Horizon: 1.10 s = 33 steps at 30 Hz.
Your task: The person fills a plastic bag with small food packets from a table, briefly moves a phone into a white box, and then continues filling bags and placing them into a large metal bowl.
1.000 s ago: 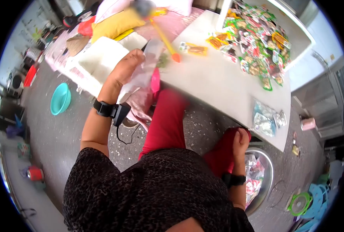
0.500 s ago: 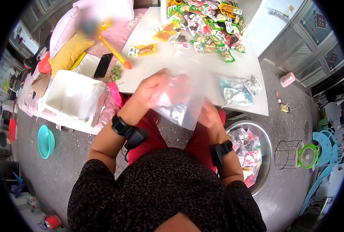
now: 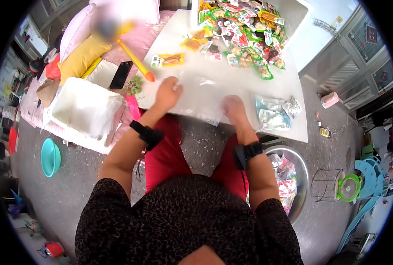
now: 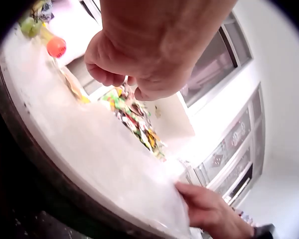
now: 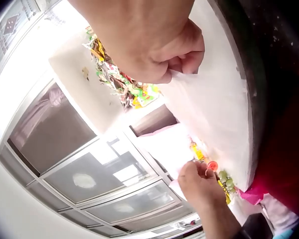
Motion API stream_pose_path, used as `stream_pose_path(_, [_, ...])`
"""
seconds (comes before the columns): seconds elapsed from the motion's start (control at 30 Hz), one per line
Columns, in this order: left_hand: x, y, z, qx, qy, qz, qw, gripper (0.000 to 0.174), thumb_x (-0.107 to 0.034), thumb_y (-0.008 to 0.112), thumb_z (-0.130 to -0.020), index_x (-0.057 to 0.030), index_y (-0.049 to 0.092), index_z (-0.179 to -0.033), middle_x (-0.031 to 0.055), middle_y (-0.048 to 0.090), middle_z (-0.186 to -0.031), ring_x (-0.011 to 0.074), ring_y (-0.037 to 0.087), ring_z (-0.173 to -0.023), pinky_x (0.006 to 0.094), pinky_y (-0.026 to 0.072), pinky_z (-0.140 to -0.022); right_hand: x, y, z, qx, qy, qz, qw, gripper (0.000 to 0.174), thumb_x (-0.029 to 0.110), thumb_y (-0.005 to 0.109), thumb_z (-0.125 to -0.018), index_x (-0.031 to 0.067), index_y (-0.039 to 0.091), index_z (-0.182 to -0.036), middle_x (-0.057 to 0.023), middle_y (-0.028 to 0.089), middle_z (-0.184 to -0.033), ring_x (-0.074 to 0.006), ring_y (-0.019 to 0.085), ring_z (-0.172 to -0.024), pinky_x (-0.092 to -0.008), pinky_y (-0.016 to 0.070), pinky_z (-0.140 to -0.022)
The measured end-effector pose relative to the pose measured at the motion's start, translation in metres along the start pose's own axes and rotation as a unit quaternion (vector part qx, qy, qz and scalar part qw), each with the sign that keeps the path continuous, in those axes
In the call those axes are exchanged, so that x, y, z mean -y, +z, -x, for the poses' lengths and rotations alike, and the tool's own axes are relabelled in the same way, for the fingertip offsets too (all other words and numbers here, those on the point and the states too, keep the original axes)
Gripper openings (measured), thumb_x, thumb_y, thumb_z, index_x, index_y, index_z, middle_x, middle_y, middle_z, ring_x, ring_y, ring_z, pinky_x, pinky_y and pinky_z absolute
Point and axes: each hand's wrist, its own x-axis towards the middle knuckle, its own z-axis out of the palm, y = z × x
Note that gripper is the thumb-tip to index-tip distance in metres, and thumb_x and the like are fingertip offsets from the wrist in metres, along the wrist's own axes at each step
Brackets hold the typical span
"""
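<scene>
A clear plastic bag [image 3: 201, 95] is stretched flat over the front of the white table [image 3: 289, 75], its lower end near the table's edge. My left hand [image 3: 169, 93] grips the bag's left side with curled fingers. At the opposite side, my right hand [image 3: 235, 109] pinches the bag; the right wrist view shows the plastic film [image 5: 189, 87] drawn up between thumb and fingers. Just beyond the bag lies a yellow snack packet [image 3: 167, 59]. Right of my right hand is a bluish see-through packet [image 3: 271, 112].
A white box [image 3: 300, 15] at the back spills many small snack packets [image 3: 245, 33] onto the table. Left are a phone [image 3: 121, 75], green grapes [image 3: 133, 85], an orange-tipped yellow stick [image 3: 136, 62] and a white foam box [image 3: 66, 104]. A metal basin [image 3: 300, 187] of packets stands lower right.
My right hand has risen from beside my leg to the bag. Both hands have carried the bag forward and spread it over the table; it was bunched closer to my body before.
</scene>
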Motion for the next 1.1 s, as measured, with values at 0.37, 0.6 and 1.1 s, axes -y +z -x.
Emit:
stream_pose_path(0.37, [-0.066, 0.052, 0.018, 0.24, -0.042, 0.059, 0.968, 0.032, -0.032, 0.054, -0.068, -0.0016, 0.054, -0.077, 0.016, 0.054, -0.072, 0.0301, 0.052, -0.069, 0.0374, 0.0393, -0.06, 0.0, 0.033, -0.014, 0.02, 0.061, -0.061, 0.996, 0.013, 0.009, 0.048, -0.074, 0.0002, 0.048, -0.083, -0.006, 0.05, -0.071, -0.0145, 0.048, -0.058, -0.0254, 0.0411, -0.051])
stream_pose_path(0.6, [-0.057, 0.052, 0.014, 0.249, -0.036, 0.063, 0.966, 0.021, -0.019, 0.044, -0.072, -0.0006, 0.053, -0.075, 0.0194, 0.053, -0.072, 0.032, 0.052, -0.07, 0.0372, 0.0395, -0.061, -0.002, 0.028, -0.02, 0.063, 0.108, -0.053, 0.991, 0.007, 0.01, 0.047, -0.074, 0.0035, 0.048, -0.075, -0.0041, 0.049, -0.066, -0.0117, 0.049, -0.061, -0.0238, 0.0405, -0.047])
stream_pose_path(1.1, [-0.062, 0.067, 0.019, 0.16, -0.074, -0.077, 0.981, 0.014, -0.015, 0.043, -0.071, -0.0035, 0.048, -0.077, 0.0161, 0.054, -0.075, 0.0338, 0.051, -0.073, 0.0436, 0.0394, -0.063, 0.004, 0.005, -0.049, 0.107, -0.196, 0.456, 0.862, 0.017, 0.015, 0.042, -0.073, -0.0013, 0.047, -0.073, -0.0202, 0.052, -0.076, -0.0356, 0.05, -0.074, -0.0431, 0.039, -0.066])
